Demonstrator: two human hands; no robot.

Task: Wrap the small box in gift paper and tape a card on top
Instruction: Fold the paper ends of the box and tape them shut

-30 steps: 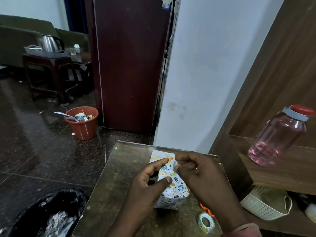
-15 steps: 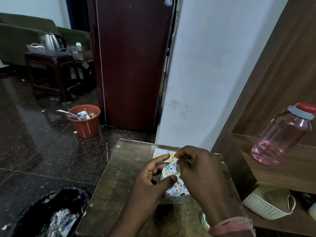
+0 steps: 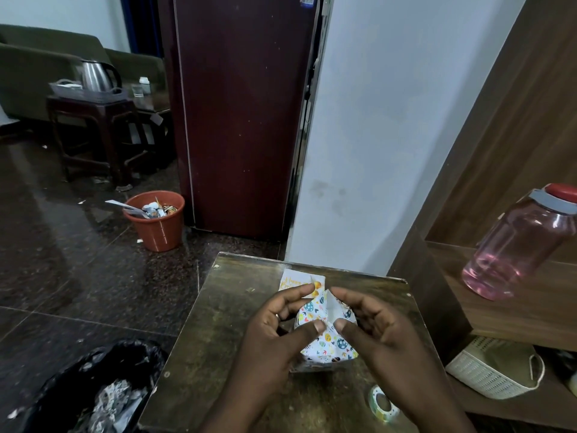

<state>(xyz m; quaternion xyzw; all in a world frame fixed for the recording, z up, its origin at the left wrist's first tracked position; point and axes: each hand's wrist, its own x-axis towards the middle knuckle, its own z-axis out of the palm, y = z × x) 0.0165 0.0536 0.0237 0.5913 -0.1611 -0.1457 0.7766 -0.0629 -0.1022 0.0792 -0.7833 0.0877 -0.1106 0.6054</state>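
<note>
A small box (image 3: 327,345) wrapped in white paper with coloured prints stands in the middle of a small wooden table (image 3: 218,323). My left hand (image 3: 281,335) grips its left side, thumb pressed on the top fold. My right hand (image 3: 374,335) grips its right side, thumb on the same fold; a paper flap stands up between my index fingers. A white card (image 3: 293,281) with yellow lettering lies flat just behind the box. A roll of tape (image 3: 382,403) lies on the table near my right wrist.
A pink water bottle (image 3: 518,245) stands on a wooden shelf at the right, a white basket (image 3: 490,373) below it. On the floor are an orange bin (image 3: 156,220) and a black bag (image 3: 93,385) at the table's left. A white wall corner rises behind the table.
My right hand has come down from pinching the upper flap to the box's right side. Both thumbs now press the top fold, and the tape roll is uncovered again.
</note>
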